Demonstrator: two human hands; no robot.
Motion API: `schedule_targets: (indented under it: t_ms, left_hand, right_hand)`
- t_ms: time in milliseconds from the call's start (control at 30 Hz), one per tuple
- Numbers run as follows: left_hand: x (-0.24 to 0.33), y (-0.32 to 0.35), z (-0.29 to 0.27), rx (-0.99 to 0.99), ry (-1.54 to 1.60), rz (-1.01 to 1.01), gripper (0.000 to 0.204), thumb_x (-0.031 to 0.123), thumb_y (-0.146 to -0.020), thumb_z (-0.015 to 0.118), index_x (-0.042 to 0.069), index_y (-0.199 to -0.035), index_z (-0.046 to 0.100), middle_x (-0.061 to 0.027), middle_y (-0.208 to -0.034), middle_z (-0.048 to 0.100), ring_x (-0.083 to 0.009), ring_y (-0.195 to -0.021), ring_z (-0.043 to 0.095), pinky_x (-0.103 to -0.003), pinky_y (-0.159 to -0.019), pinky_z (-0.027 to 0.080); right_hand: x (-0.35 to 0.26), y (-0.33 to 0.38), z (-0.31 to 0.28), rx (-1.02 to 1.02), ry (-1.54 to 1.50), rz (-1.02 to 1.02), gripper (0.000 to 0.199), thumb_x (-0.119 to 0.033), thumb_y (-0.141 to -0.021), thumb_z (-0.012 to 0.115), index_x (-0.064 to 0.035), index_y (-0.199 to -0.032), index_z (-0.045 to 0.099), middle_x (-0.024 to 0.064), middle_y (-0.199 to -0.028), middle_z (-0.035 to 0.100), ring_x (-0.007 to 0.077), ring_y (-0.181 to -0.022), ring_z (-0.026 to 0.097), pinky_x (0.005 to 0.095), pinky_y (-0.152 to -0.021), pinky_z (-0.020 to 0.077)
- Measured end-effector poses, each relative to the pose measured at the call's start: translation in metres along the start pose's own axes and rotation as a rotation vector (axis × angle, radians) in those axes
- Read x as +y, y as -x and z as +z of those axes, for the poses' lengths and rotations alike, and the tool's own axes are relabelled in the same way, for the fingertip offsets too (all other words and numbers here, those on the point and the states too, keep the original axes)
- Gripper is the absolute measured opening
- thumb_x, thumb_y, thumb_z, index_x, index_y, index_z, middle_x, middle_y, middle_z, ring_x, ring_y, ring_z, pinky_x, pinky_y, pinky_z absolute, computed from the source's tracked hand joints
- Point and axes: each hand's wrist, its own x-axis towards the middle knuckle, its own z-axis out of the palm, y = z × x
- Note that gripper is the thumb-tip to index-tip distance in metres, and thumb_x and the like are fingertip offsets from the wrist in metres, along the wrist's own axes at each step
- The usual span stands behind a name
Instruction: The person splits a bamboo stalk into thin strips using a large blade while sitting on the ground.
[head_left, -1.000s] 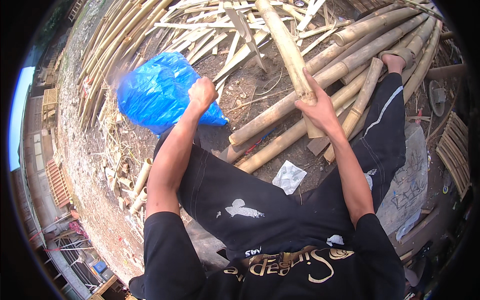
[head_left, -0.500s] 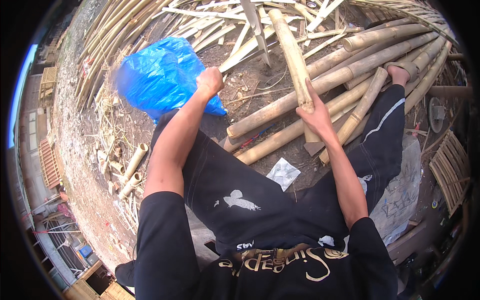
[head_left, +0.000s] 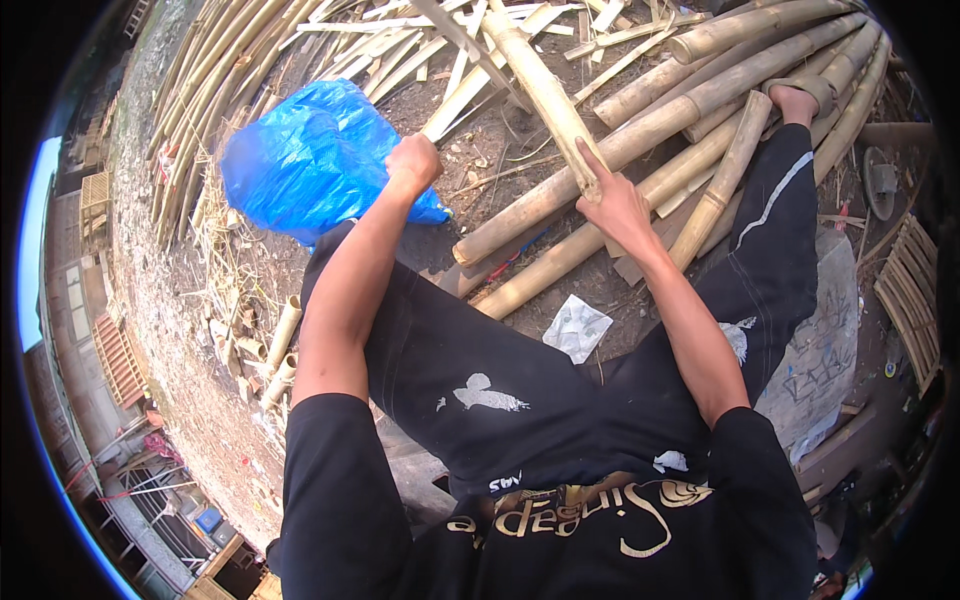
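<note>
My right hand (head_left: 617,212) is wrapped round a length of bamboo (head_left: 545,95), its index finger stretched along the pole. The piece slants away toward the far left. My left hand (head_left: 414,163) is closed in a fist beside the blue plastic sheet (head_left: 310,150). A pale split bamboo strip (head_left: 462,98) runs from that fist toward the far right, so the hand appears to grip its near end. Between the strip and the bamboo length, a long narrow blade (head_left: 470,45) slants across, blurred; what holds it is out of view.
Thick bamboo poles (head_left: 660,145) lie in a pile at the right, with my foot (head_left: 793,105) on them. Split strips (head_left: 400,50) are scattered at the back. Long bamboo lengths (head_left: 200,110) lie far left. A crumpled white wrapper (head_left: 577,328) rests between my legs.
My right hand and its bamboo have shifted a little up and left. The blade now slants more to the left. The left fist has barely moved, and the whole view has tilted slightly.
</note>
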Motion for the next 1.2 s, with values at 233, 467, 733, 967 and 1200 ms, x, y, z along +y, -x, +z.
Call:
schedule_targets:
  t_ms: [233,467,733,967,1200]
  left_hand:
    - [-0.018,0.000,0.023,-0.003,0.086,-0.031,0.029,0.014,-0.081,0.064,-0.001,-0.103,0.073,-0.0239,-0.112,0.070,-0.0393,-0.107,0.068,-0.046,-0.092,0.054]
    - [0.011,0.006,0.004,-0.011,0.121,0.014,0.035,0.015,-0.079,0.065,-0.003,-0.109,0.071,-0.0245,-0.113,0.070,-0.0384,-0.107,0.068,-0.046,-0.091,0.055]
    - [0.023,-0.010,0.016,-0.035,0.102,0.002,0.038,0.017,-0.080,0.064,-0.003,-0.111,0.069,-0.0232,-0.119,0.068,-0.0364,-0.113,0.066,-0.044,-0.093,0.055]
    - [0.012,-0.012,0.028,-0.064,0.067,-0.003,0.033,0.019,-0.083,0.063,0.002,-0.110,0.072,-0.0208,-0.119,0.069,-0.0345,-0.113,0.066,-0.043,-0.094,0.054]
    - [0.023,-0.011,0.021,-0.070,0.038,0.017,0.032,0.018,-0.083,0.061,0.002,-0.108,0.073,-0.0200,-0.118,0.069,-0.0340,-0.111,0.067,-0.042,-0.093,0.055]
  right_hand:
    - [-0.008,0.016,-0.033,0.270,-0.595,-0.194,0.089,-0.016,-0.079,0.068,-0.0245,-0.158,0.028,0.0246,-0.120,0.068,0.0300,-0.104,0.070,0.0357,-0.093,0.0523]
    - [-0.055,0.023,-0.063,0.625,-0.539,-0.394,0.086,-0.014,-0.082,0.071,-0.0271,-0.157,0.031,0.0266,-0.119,0.065,0.0368,-0.097,0.070,0.0438,-0.087,0.0562]
    - [0.027,-0.001,0.002,0.131,-0.334,-0.100,0.089,-0.023,-0.074,0.068,-0.0282,-0.156,0.033,0.0274,-0.105,0.070,0.0389,-0.100,0.069,0.0433,-0.085,0.0540]
    - [-0.032,0.024,-0.071,0.401,-0.479,-0.246,0.086,-0.015,-0.078,0.071,-0.0271,-0.155,0.034,0.0253,-0.108,0.070,0.0331,-0.101,0.071,0.0398,-0.085,0.0549]
    - [-0.013,0.008,-0.031,0.513,-0.335,-0.304,0.090,-0.014,-0.078,0.073,-0.0264,-0.156,0.032,0.0258,-0.102,0.069,0.0367,-0.095,0.071,0.0454,-0.081,0.0561]
